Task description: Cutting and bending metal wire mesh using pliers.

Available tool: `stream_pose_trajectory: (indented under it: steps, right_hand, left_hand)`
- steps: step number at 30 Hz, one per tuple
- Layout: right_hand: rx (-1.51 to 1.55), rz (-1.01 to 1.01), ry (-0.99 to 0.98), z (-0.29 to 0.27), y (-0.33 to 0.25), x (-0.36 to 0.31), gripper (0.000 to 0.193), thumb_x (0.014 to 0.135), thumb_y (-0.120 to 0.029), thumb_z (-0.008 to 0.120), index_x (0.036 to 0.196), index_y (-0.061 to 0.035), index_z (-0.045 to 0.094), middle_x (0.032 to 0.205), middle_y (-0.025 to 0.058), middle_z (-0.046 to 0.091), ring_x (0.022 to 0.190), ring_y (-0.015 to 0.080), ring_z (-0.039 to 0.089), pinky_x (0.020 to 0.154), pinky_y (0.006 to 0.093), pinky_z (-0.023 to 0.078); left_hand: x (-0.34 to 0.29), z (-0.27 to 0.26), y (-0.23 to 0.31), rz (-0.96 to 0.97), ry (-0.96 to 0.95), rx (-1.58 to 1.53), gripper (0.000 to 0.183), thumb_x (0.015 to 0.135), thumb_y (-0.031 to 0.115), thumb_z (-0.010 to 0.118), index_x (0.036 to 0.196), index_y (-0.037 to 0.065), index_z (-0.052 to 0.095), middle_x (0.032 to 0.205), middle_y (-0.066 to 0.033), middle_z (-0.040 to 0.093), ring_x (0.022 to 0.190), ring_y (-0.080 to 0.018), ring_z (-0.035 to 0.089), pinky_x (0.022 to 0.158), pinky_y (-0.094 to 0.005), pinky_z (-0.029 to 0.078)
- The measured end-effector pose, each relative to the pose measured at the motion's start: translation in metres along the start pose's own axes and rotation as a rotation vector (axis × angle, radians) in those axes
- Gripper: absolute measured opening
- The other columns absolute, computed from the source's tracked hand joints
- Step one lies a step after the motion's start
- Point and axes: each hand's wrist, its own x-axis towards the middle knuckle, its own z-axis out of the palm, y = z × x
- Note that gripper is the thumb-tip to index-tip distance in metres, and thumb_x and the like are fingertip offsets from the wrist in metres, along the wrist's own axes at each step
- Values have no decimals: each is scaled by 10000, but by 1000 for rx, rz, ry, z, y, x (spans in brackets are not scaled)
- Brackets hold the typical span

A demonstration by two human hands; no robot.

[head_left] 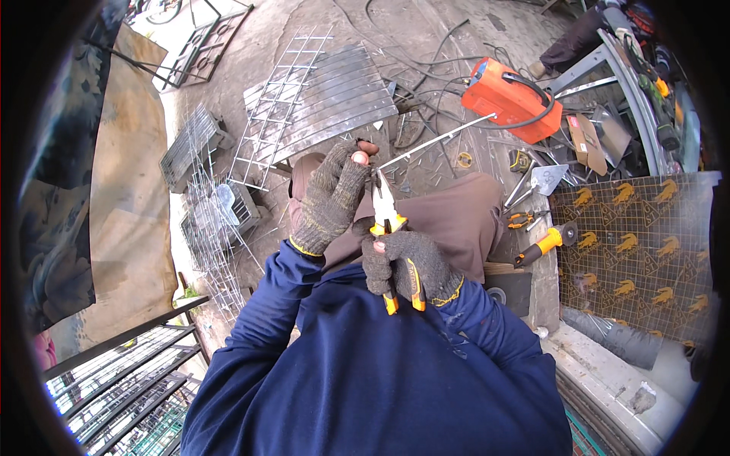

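My right hand (pixel 409 262), in a dark knit glove, grips the orange-and-black handles of a pair of pliers (pixel 385 213) held upright over my lap. The pliers' jaws clamp the near end of a thin steel rod (pixel 437 140) that slants up to the right. My left hand (pixel 331 197), also gloved, holds the rod right at the jaws, with a bare fingertip showing through the glove. Both blue sleeves come up from the lower edge.
An orange welding machine (pixel 511 97) with black cables sits on the ground ahead. Wire mesh panels (pixel 315 99) and wire racks (pixel 209 205) lie to the left. A trowel (pixel 544 181), small pliers (pixel 519 220), an orange-handled tool (pixel 544 245) and a patterned sheet (pixel 635 251) are to the right.
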Motion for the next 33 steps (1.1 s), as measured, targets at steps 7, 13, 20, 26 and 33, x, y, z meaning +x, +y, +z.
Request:
stream_pose_trajectory:
  steps: [7,13,20,26,33]
  right_hand:
    - [-601,-48,200,-11,-21,11,134,950,-153,555,897,-31,536,701,100,597,593,204,587,582,351,489]
    - [-1909,-371,709,-30,-19,15,411,898,-236,584,1234,-16,492,947,256,653,925,495,619,785,560,503]
    - [-894,-169,727,-58,-33,10,337,870,-155,677,1172,-74,551,811,43,640,665,119,601,592,285,490]
    - [-702,-304,532,-47,-45,-5,281,905,-134,664,1151,-38,565,934,53,638,835,166,653,722,288,531]
    - [-710,-277,212,-23,-33,-17,252,967,-162,612,1163,-13,559,1083,99,660,980,197,674,760,304,578]
  left_hand:
    - [11,-8,-14,158,-144,39,353,1030,285,552,1269,24,547,942,3,569,868,-63,514,792,-232,449]
    - [13,-12,-27,118,9,176,382,1003,347,588,1240,47,590,784,38,511,636,-33,447,568,-205,375]
    - [16,-23,-17,-164,8,-127,349,1011,384,563,1091,50,624,593,70,408,503,-35,363,474,-224,277]
    - [10,-26,-18,-213,-115,-106,352,1021,394,528,937,61,607,579,45,419,480,-53,342,464,-242,234]
    - [12,-23,-21,-207,-226,-87,379,1017,422,518,939,62,607,570,49,395,477,-45,330,468,-241,229]
